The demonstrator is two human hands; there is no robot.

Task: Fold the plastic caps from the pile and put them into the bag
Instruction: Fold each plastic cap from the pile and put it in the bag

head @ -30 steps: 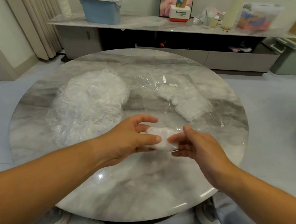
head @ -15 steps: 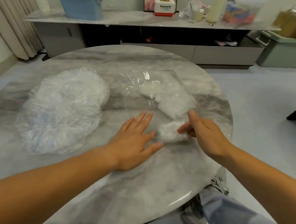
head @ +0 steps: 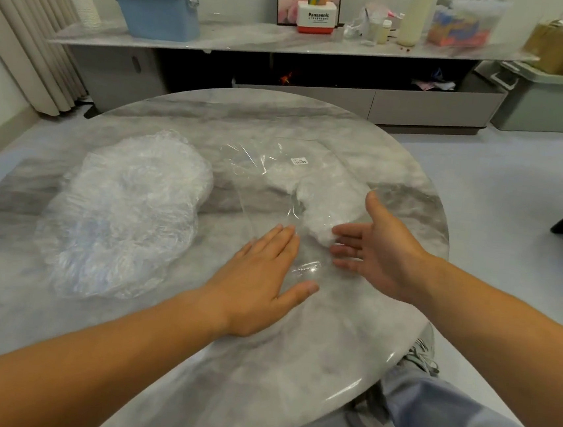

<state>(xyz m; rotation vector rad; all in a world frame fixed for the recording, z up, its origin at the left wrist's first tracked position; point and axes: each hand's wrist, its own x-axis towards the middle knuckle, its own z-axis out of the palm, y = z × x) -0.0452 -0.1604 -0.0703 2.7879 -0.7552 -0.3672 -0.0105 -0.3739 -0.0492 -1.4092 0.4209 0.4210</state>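
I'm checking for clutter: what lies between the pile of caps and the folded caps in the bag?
Head view: a strip of bare table, then the empty clear part of the bag; the left hand rests at its near edge.

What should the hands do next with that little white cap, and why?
Probably the right hand should nudge the folded cap a bit deeper into the clear bag. The cap seems to sit right at the bag's open end, beside the straight fingertips, and the left hand lies flat on the bag's near edge, holding it down. Both hands are open, so a gentle push looks easiest.
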